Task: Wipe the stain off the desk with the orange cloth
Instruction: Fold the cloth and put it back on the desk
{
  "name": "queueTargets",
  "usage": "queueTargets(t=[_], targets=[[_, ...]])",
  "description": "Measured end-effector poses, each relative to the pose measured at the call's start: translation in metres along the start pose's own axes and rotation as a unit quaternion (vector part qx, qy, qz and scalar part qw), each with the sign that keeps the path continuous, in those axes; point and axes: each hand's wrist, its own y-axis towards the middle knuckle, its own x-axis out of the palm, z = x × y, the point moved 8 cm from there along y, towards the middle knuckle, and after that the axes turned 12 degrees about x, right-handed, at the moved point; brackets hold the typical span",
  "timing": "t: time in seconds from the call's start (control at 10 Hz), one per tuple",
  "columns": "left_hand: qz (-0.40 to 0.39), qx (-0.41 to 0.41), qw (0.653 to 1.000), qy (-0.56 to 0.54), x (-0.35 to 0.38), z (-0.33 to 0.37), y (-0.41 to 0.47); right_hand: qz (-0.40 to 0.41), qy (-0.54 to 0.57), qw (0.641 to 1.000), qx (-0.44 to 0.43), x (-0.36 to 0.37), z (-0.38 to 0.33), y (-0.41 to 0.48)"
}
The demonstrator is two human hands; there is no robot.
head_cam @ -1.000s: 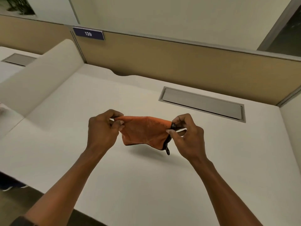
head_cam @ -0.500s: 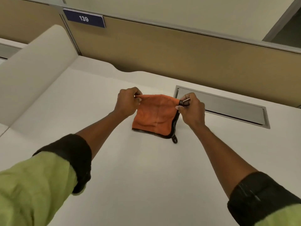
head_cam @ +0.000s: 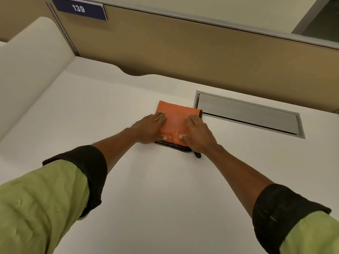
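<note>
Both hands, left hand [head_cam: 150,128] and right hand [head_cam: 199,133], press flat, fingers extended, on the folded orange cloth [head_cam: 176,116] lying on the white surface [head_cam: 165,198].

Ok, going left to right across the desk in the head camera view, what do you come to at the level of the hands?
left hand → orange cloth, lying flat on the desk under both hands → right hand → grey cable hatch set into the desk.

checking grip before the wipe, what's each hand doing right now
Left hand: open, palm flat on the orange cloth.
Right hand: open, palm flat on the cloth, gripping nothing.
</note>
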Motion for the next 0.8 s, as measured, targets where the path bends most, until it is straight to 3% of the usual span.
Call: queueTargets(t=[0.1, 0.4, 0.6, 0.8], targets=[[-0.034, 0.007, 0.998, 0.052, 0.018, -0.001, -0.001, -0.079, -0.059, 0.995, 0.032, 0.034, 0.01, 0.006], [-0.09, -0.023, 0.994, 0.065, 0.011, 0.011, 0.009, -0.08, -0.022, 0.996, 0.034, 0.032, 0.019, 0.008], [-0.027, -0.011, 0.999, 0.025, 0.01, 0.053, -0.004, 0.03, 0.015, 0.999, 0.038, 0.001, 0.036, -0.046], [0.058, -0.003, 0.998, 0.023, -0.007, 0.118, -0.008, 0.035, 0.077, 0.994, 0.073, -0.009, 0.071, -0.105]])
